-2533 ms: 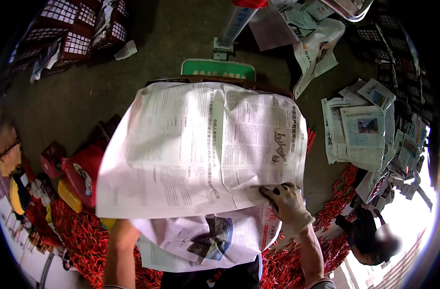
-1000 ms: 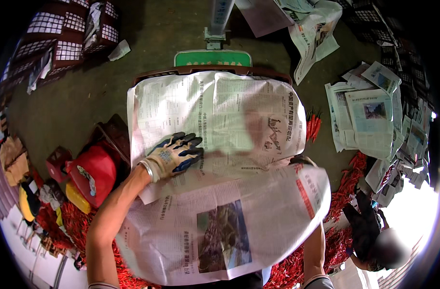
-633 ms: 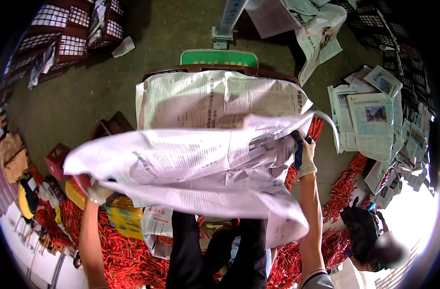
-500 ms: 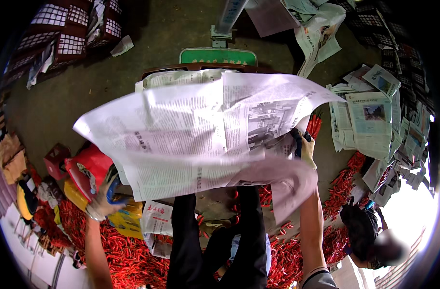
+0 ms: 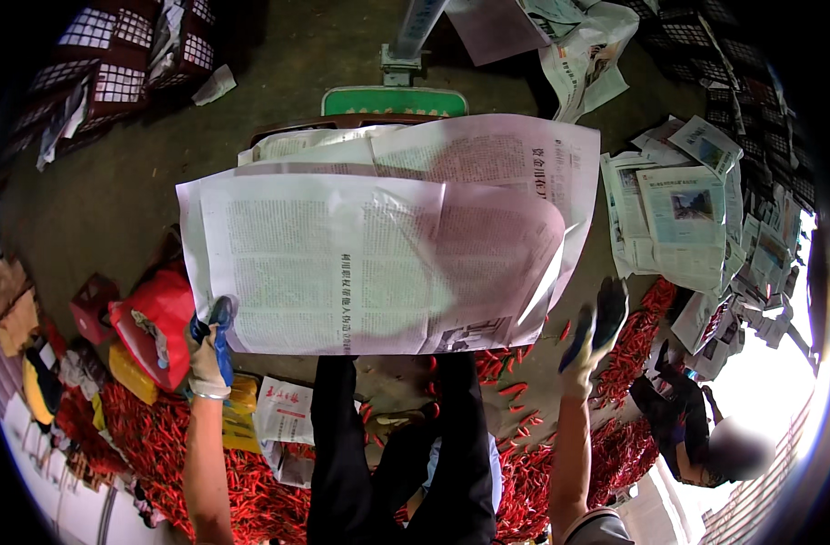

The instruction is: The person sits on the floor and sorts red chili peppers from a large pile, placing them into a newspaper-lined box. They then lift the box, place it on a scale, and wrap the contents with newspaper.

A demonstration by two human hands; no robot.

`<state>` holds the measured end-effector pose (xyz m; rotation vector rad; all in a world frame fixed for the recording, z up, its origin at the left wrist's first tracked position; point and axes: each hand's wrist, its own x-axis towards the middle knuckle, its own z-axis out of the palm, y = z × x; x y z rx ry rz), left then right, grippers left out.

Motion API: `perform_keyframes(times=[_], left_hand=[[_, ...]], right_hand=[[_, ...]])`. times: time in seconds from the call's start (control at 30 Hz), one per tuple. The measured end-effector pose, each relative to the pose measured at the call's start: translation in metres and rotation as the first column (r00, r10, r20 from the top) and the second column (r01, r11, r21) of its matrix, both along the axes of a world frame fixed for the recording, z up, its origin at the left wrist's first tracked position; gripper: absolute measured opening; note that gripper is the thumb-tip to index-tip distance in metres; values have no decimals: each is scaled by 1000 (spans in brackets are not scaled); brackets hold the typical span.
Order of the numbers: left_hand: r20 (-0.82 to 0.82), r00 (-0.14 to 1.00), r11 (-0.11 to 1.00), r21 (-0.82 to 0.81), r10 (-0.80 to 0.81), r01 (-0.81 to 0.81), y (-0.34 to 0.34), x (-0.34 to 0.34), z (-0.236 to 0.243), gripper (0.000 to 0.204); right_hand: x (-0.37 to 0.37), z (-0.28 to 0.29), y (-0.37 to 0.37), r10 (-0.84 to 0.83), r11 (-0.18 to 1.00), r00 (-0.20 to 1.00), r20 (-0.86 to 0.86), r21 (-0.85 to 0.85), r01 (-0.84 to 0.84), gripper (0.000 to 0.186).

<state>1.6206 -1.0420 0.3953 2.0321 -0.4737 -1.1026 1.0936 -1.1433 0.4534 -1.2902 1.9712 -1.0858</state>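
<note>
A large newspaper sheet spreads in front of me, over a brown crate whose far rim shows behind it. More newspaper sticks out along that rim. My left hand, in a pale glove with blue-coated fingers, pinches the sheet's near left corner. Off the sheet's right side, my right hand wears a similar glove with dark fingers. It is held up with fingers stretched, touching nothing. What lies inside the crate is hidden by the paper.
Red chili peppers lie heaped around my legs. A red bag stands left. Stacked newspapers lie right. Beyond the crate are a green panel and metal post. Crates stand far left. A person is at lower right.
The billowing newspaper has come down flatter over the crate, its near flap turned over. My right hand has let go of the paper and moved nearer. My left hand has taken the corner.
</note>
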Motion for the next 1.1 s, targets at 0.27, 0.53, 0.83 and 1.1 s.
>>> perform_keyframes(times=[0.27,0.53,0.83,1.1], left_hand=[[-22,997,996,-60,-68,67,-16,12,-11,38],[-145,986,992,-83,82,-95,-54,3,19,52],[275,958,996,9,-83,84,-169,-40,-65,15],[906,164,900,337,-390,275,-174,-54,-90,63]], right_hand=[[35,-19,12,343,936,769,-540,262,-233,58],[9,-65,-33,-92,996,996,-13,-13,92,29],[14,-133,-103,-171,961,956,-237,173,215,23],[56,-116,-138,96,989,410,-907,41,-142,60]])
